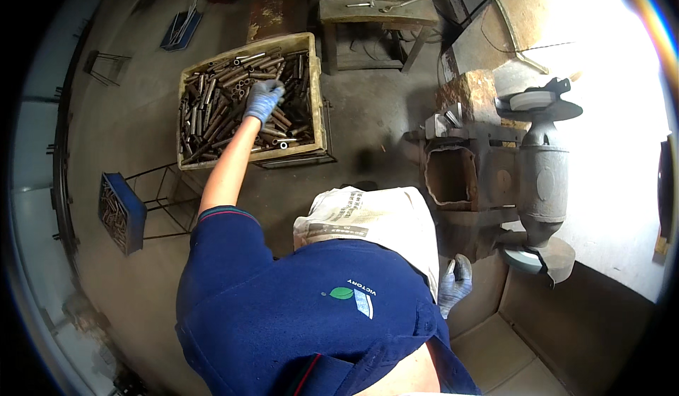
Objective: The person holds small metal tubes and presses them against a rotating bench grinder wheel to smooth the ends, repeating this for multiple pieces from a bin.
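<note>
My left hand [264,100], in a blue and grey glove, reaches over a pale rectangular bin [320,106] filled with metal tubes [212,106]. Its fingers are closed at the top of the pile, apparently round a metal tube, though the glove covers most of it. Many of the tubes are dark and brownish, lying in mixed directions. My right hand [455,286], gloved alike with dark fingertips, hangs low beside my pale apron [375,212]. Thumb and fingers stand apart there, and I see nothing between them.
On my right stands a grey bench grinder [544,177] with wheels at both ends, beside a rusty metal stand [488,177]. A workbench [382,10] with tools is at the back. To the left, a blue tray [127,212] of small metal parts rests on a wire stand [166,198].
</note>
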Tool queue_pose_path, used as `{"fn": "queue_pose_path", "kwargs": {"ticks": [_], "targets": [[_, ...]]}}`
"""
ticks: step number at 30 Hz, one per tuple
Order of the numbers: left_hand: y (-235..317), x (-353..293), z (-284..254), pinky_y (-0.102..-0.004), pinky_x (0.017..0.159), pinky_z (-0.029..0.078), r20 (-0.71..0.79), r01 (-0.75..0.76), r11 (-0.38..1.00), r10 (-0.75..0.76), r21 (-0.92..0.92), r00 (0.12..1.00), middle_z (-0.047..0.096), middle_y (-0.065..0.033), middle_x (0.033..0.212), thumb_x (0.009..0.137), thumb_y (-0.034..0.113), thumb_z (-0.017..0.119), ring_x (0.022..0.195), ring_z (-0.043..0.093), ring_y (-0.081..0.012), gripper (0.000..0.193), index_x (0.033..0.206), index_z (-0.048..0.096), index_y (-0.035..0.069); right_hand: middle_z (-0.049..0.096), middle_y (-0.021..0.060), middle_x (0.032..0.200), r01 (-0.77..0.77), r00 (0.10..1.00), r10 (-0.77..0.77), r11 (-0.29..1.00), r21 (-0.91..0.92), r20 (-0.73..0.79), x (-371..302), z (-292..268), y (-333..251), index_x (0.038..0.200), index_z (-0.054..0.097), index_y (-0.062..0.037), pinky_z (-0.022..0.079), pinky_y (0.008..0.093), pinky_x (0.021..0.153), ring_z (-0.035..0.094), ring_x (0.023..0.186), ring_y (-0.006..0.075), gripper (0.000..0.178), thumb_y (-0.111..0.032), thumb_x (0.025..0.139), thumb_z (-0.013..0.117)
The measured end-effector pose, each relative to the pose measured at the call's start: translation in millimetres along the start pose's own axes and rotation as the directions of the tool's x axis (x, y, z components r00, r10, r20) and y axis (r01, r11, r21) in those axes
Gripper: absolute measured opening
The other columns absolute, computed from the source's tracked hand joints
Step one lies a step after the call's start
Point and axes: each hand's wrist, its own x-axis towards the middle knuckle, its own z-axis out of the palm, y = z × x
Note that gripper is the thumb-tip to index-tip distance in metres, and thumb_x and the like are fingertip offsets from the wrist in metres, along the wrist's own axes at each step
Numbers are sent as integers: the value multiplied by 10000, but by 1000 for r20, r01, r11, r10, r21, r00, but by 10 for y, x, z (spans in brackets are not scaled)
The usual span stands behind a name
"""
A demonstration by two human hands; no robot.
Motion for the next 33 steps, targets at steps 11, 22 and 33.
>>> {"fn": "queue_pose_path", "kwargs": {"ticks": [11,22,33], "targets": [[172,431,216,-408,823,505,-33,165,498,-264,851,964,643,-169,1051,812,187,586,1014,608,-327,244,1003,669,59,621,136,1051,-53,998,57,990,-133,26,-51,-11,-24,993,634,63,491,289,825,608,930,200,206,43,789,618],[-132,618,314,-414,787,516,-179,278,469,-244,838,953,660,-161,996,801,210,569,948,637,-322,230,956,684,85,648,142,974,-120,993,121,992,-40,10,-296,-27,-42,1021,612,79,490,308,811,621,902,207,257,-32,791,644],[65,224,53,-283,645,522,-141,-91,975,63,-204,988,687,-88,837,810,15,619,672,653,-180,143,950,650,5,639,165,1011,89,996,-90,986,-142,2,-192,-45,-37,949,635,73,502,315,798,629,902,226,203,-1,760,632]]}}
